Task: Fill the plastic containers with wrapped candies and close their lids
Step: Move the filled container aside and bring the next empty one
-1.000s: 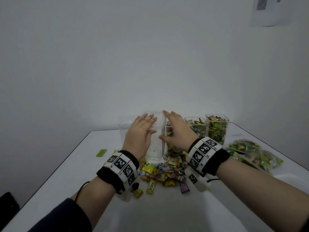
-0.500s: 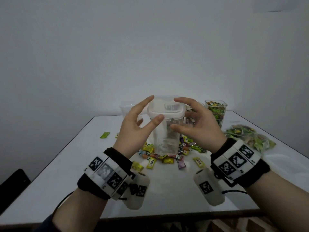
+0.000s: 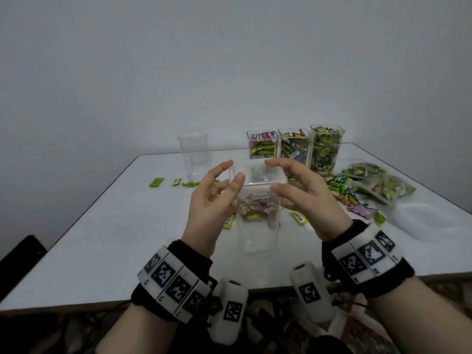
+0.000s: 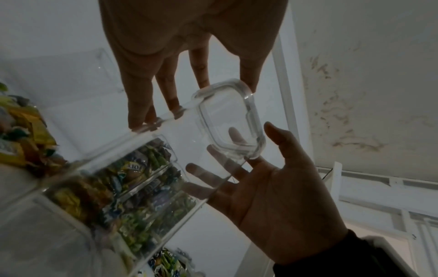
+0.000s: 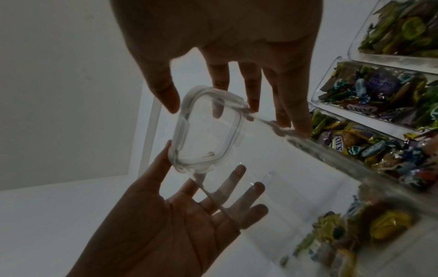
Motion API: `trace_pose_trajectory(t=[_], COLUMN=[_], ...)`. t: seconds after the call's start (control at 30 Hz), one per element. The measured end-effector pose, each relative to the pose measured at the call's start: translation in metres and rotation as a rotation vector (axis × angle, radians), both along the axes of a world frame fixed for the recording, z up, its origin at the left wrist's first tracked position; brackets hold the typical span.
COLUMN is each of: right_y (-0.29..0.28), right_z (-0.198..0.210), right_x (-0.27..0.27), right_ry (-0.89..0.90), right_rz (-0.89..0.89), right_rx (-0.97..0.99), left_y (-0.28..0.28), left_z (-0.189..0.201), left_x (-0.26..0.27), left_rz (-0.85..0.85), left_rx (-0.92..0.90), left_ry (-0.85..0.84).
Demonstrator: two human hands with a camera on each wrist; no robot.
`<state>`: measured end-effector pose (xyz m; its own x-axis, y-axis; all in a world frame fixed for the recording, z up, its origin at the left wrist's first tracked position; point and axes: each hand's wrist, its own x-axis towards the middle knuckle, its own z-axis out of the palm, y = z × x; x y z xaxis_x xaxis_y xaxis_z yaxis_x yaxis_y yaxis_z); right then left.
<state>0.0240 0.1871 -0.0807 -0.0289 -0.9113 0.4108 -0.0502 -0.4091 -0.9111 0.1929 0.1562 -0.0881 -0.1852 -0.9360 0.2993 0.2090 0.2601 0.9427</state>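
A tall clear plastic container (image 3: 258,233) with its lid (image 3: 256,176) on stands near the table's front, and looks empty. Loose candies show through its walls. My left hand (image 3: 217,195) is at its left side and my right hand (image 3: 304,195) at its right, fingers spread and nearly straight. Both thumbs touch the lid's front corners. In the left wrist view my left hand's (image 4: 180,46) fingertips touch the container wall (image 4: 180,135), and my right hand (image 4: 272,187) lies flat on the other side. The right wrist view shows the right hand (image 5: 225,37), lid (image 5: 208,129) and left hand (image 5: 166,215) likewise.
Three open containers full of candies (image 3: 293,146) stand in a row at the back. An empty clear container (image 3: 194,157) stands back left. Bags of candies (image 3: 378,185) lie at the right, loose candies (image 3: 298,217) behind the container, and a green one (image 3: 156,182) at the left.
Both hands took the lidded container from the back, lifted it over the loose candies and brought it toward the table's front. Their fingers now lie looser around it.
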Motion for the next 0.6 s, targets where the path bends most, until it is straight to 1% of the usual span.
trace_pose_trajectory(t=[0.07,0.13,0.23,0.33,0.5,0.6], right_y=[-0.002,-0.005,-0.013,-0.021,-0.029,-0.029], right_z=[-0.002,-0.004,-0.005,-0.005,0.001,0.003], right_x=[0.003,0.006,0.006,0.005,0.005,0.004], right_ry=[0.033,0.041,0.022,0.06,0.132,0.14], right_rz=[-0.037,-0.06,-0.096,-0.095,-0.075,-0.068], right_rx=[0.049,0.057,0.071,0.143,0.175,0.186], left_y=[0.0,-0.002,-0.008,-0.013,-0.018,-0.021], left_z=[-0.003,-0.003,0.0,0.002,0.0,0.0], left_x=[-0.002,-0.004,-0.005,-0.006,-0.01,-0.011], left_rz=[0.005,0.012,0.011,-0.004,0.031,0.05], left_rx=[0.049,0.079,0.101,0.109,0.06,0.031], left_ry=[0.018,0.008,-0.012,-0.021,-0.028,-0.053])
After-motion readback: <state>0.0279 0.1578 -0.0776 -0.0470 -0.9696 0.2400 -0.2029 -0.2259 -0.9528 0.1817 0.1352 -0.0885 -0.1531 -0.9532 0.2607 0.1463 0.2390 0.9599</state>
